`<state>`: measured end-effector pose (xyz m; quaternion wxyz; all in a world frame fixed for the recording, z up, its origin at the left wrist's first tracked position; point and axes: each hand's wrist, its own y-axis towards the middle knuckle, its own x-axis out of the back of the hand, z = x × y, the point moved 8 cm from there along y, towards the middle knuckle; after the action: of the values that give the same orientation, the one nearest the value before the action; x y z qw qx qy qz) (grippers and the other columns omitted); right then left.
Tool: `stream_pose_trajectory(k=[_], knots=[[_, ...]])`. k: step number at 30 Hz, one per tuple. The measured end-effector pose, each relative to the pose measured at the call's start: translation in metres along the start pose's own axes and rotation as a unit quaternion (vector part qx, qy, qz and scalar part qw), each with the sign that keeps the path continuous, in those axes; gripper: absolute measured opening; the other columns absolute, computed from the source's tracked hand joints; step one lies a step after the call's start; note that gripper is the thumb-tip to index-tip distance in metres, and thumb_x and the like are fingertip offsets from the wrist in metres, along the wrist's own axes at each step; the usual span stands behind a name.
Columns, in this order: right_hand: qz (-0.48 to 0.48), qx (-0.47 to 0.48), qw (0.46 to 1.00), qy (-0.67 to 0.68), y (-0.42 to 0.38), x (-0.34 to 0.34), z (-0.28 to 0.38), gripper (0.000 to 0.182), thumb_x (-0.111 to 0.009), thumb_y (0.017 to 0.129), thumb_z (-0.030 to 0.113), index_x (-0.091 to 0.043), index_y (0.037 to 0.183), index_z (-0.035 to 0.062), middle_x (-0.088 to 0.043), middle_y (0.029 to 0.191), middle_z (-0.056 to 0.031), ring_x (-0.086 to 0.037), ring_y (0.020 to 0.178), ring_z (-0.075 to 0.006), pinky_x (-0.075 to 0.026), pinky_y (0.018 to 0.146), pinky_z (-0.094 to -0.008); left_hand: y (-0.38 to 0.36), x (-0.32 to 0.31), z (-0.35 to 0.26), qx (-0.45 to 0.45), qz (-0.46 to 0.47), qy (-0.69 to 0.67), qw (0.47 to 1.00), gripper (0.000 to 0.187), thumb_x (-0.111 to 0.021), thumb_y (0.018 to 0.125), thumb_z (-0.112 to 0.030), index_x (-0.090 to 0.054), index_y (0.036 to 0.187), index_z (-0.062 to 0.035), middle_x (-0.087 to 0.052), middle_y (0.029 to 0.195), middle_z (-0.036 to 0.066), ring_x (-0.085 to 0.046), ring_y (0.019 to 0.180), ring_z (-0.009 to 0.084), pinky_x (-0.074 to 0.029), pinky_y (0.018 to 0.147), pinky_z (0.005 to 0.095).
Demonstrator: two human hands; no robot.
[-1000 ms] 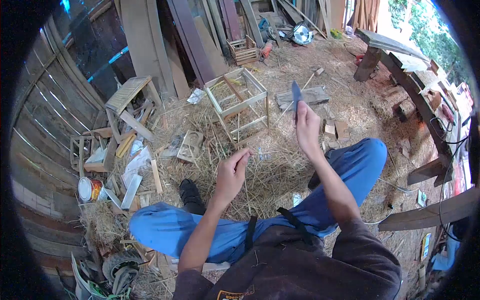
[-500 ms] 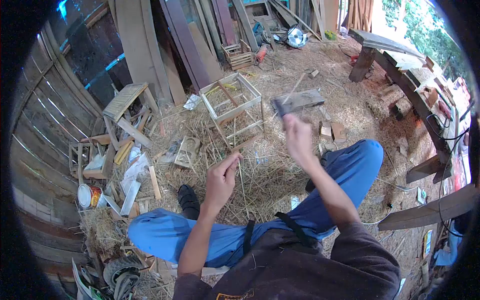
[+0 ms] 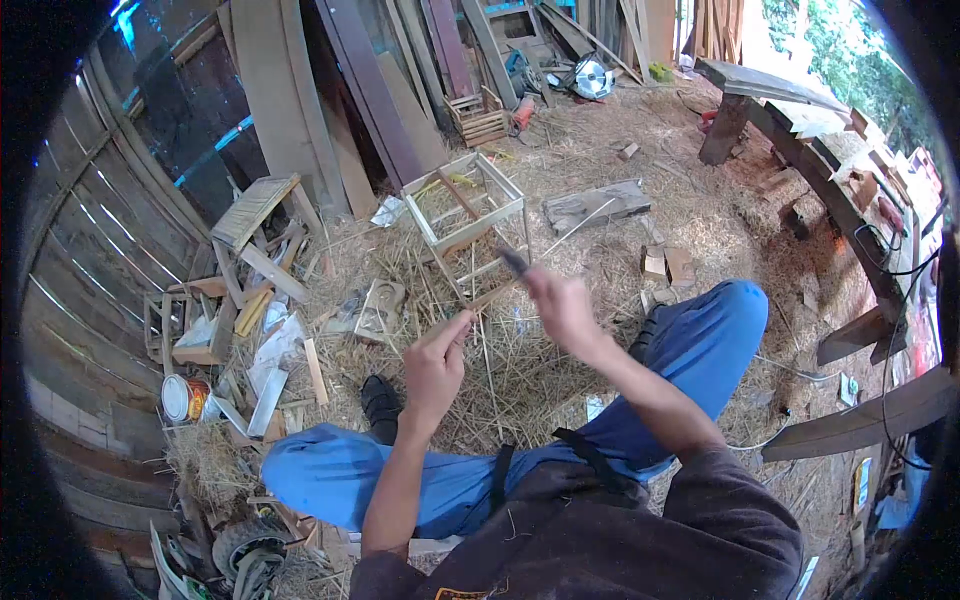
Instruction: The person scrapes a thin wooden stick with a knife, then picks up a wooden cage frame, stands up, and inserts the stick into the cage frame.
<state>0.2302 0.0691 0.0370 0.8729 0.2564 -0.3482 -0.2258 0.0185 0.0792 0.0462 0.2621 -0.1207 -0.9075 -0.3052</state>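
My right hand (image 3: 562, 308) is wrapped round the handle of a knife (image 3: 514, 262), its dark blade pointing up and to the left. My left hand (image 3: 438, 355) is closed in a pinch on a thin wooden strip (image 3: 580, 228). The strip runs up to the right, passing behind the knife and my right hand. Just beyond both hands stands a small open wooden frame (image 3: 470, 238) with slender legs. Straw-like shavings (image 3: 500, 385) cover the ground beneath my hands.
A weathered plank (image 3: 597, 205) lies ahead, with a small cardboard box (image 3: 655, 265) nearer. At left are a small wooden stool (image 3: 255, 210), scrap wood and a tin can (image 3: 184, 397). A circular saw (image 3: 592, 80) sits at the back. A heavy timber bench (image 3: 790, 130) lines the right.
My right hand has moved left and down with the knife, closer to my left hand. The strip's far end has dipped lower. My left hand has shifted slightly left.
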Motion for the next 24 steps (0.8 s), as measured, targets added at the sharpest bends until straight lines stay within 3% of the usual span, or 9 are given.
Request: stream_pose_trajectory(k=[3,6,9,12,13,16,20,21,24], knots=[[0.061,-0.016,0.998,0.024,-0.006,-0.014,0.006,0.035,-0.043,0.103,0.031,-0.065,0.095,0.0047,-0.055,0.057,-0.0189,-0.059,0.047,-0.0302,-0.044,0.044,-0.0435,0.0,0.0,0.001,0.004,-0.018,-0.015,1.0,0.021,-0.056,0.098,-0.014,-0.067,0.108,0.0006,-0.071,0.089,0.014,-0.069,0.079,0.0182,-0.052,0.073,0.03],[-0.077,-0.106,0.99,0.043,0.016,0.027,-0.021,0.025,-0.049,0.101,0.024,-0.064,0.095,0.0042,-0.058,0.059,-0.0191,-0.058,0.048,-0.0342,-0.044,0.046,-0.0442,-0.001,-0.004,0.009,0.092,0.042,-0.059,0.993,0.023,-0.055,0.1,-0.018,-0.066,0.106,0.0008,-0.069,0.086,0.009,-0.064,0.081,0.0139,-0.05,0.077,0.0282],[-0.009,-0.158,0.987,0.02,0.009,0.023,-0.022,0.027,-0.05,0.101,0.025,-0.064,0.096,0.0029,-0.057,0.059,-0.0183,-0.058,0.048,-0.0354,-0.044,0.048,-0.0446,0.0,-0.008,0.011,0.064,0.039,-0.119,0.99,0.023,-0.056,0.099,-0.017,-0.067,0.111,-0.0007,-0.072,0.09,0.01,-0.061,0.069,0.0097,-0.046,0.063,0.0262],[-0.004,0.034,0.999,-0.035,-0.004,-0.001,0.014,0.037,-0.044,0.104,0.032,-0.065,0.096,0.0036,-0.056,0.056,-0.0133,-0.056,0.044,-0.0283,-0.044,0.046,-0.0429,0.0,-0.012,0.015,0.096,0.067,-0.12,0.986,0.023,-0.056,0.1,-0.02,-0.066,0.108,-0.0009,-0.065,0.08,0.005,-0.046,0.062,0.0064,-0.04,0.058,0.0255],[-0.015,0.035,0.999,-0.007,-0.002,-0.003,0.012,0.046,-0.038,0.105,0.038,-0.066,0.094,0.0035,-0.054,0.053,-0.008,-0.053,0.043,-0.021,-0.042,0.044,-0.0395,0.002,-0.011,0.016,0.089,0.063,-0.13,0.986,0.023,-0.055,0.1,-0.02,-0.066,0.107,-0.0013,-0.063,0.079,0.004,-0.044,0.061,0.0064,-0.039,0.057,0.0257],[-0.06,-0.056,0.995,0.055,0.013,0.02,-0.011,0.046,-0.038,0.106,0.039,-0.066,0.092,0.0039,-0.052,0.051,-0.0048,-0.052,0.043,-0.0153,-0.04,0.042,-0.0358,0.001,-0.013,0.018,0.087,0.07,-0.152,0.982,0.023,-0.054,0.101,-0.022,-0.065,0.106,-0.0021,-0.06,0.077,0.001,-0.041,0.06,0.0062,-0.037,0.055,0.026],[-0.007,-0.131,0.968,0.214,0.016,0.024,-0.018,0.052,-0.037,0.105,0.046,-0.065,0.098,0.0032,-0.045,0.057,0.0025,-0.044,0.048,-0.0086,-0.034,0.045,-0.0279,0.0,-0.017,0.015,0.096,0.1,-0.144,0.98,0.023,-0.054,0.101,-0.021,-0.065,0.107,-0.0023,-0.061,0.077,0.002,-0.043,0.06,0.0063,-0.038,0.055,0.026],[0.015,-0.13,0.959,0.251,0.017,0.021,-0.011,0.05,-0.037,0.104,0.049,-0.06,0.106,0.0045,-0.039,0.056,0.0056,-0.036,0.046,-0.0032,-0.028,0.043,-0.0215,0.001,-0.018,0.014,0.093,0.099,-0.138,0.981,0.023,-0.054,0.101,-0.021,-0.065,0.107,-0.0022,-0.061,0.076,0.003,-0.044,0.059,0.0066,-0.038,0.055,0.026],[0.039,-0.163,0.915,0.368,0.018,0.016,-0.008,0.05,-0.038,0.103,0.05,-0.057,0.105,0.0044,-0.039,0.056,0.0048,-0.035,0.044,-0.0038,-0.028,0.042,-0.0211,0.001,-0.017,0.01,0.074,0.083,-0.115,0.987,0.023,-0.054,0.1,-0.02,-0.065,0.108,-0.0022,-0.061,0.075,0.005,-0.045,0.058,0.0076,-0.038,0.054,0.0272]])
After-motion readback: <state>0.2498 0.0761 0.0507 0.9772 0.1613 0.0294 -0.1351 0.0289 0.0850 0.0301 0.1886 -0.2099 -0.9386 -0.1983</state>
